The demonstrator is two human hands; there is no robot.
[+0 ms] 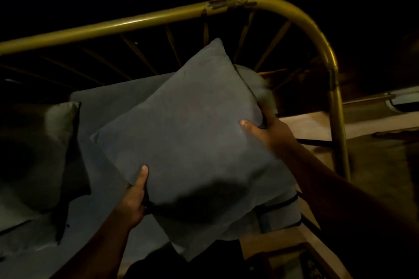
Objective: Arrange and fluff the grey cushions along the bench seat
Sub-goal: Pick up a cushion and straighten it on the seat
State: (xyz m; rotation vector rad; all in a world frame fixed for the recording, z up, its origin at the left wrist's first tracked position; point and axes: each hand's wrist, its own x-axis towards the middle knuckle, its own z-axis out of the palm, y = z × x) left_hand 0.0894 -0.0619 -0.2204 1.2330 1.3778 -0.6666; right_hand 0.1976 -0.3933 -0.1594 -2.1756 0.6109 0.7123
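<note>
I hold a square grey cushion (192, 133) tilted on a corner above the bench seat (106, 120). My left hand (133, 197) grips its lower left edge, thumb on the front face. My right hand (269, 131) grips its right edge, thumb on front, fingers hidden behind. A second grey cushion (260, 84) shows just behind the held one at the right. Another grey cushion (40, 154) leans at the left end of the seat. The grey seat pad lies under all of them.
A curved yellow metal rail (283, 10) with thin spokes forms the bench back and right end. Wooden boards (315, 127) lie at the right beyond the rail. The surroundings are dark.
</note>
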